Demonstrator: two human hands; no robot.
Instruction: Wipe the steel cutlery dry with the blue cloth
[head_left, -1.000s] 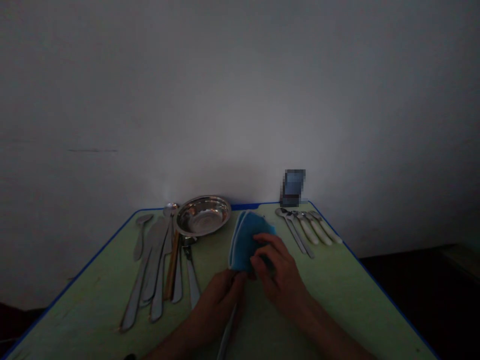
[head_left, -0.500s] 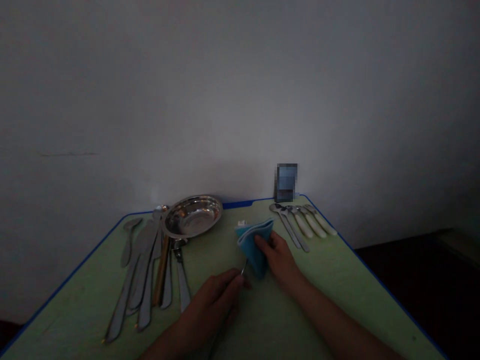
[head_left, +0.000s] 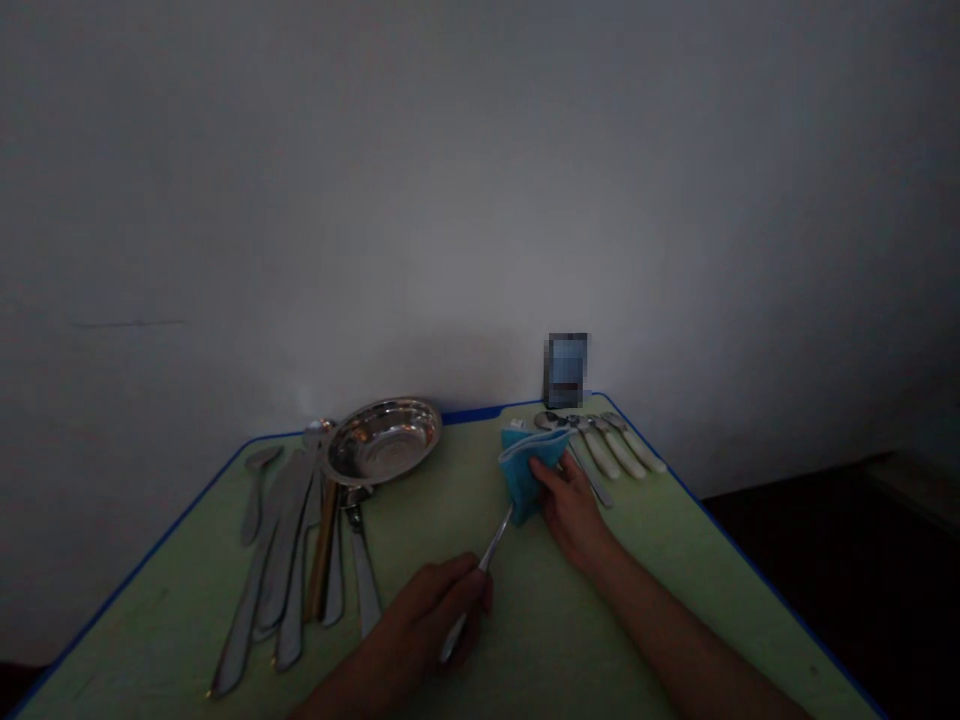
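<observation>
Above the middle of the table, my left hand (head_left: 427,605) is closed around the handle of a slim metal utensil (head_left: 495,540). Its far end disappears into a folded blue cloth (head_left: 523,475), so I cannot tell what kind of cutlery it is. Fingers and thumb of my right hand (head_left: 574,510) pinch that cloth around the utensil's hidden end. Just behind the right hand lie metal spoons (head_left: 551,420) and several pieces of cutlery with pale handles (head_left: 626,452).
On the left, a shiny steel bowl (head_left: 382,470) rests beside several knives (head_left: 240,625) and other metal utensils. A lone spoon (head_left: 255,500) lies near the left edge. At the back, a blurred upright device (head_left: 566,370) leans against the wall (head_left: 480,200). The green table (head_left: 637,620) has blue edging.
The right hand and cloth have shifted right and slightly away along the utensil, baring more of its shaft. My left hand keeps its grip, and more of the utensil's near end shows below it.
</observation>
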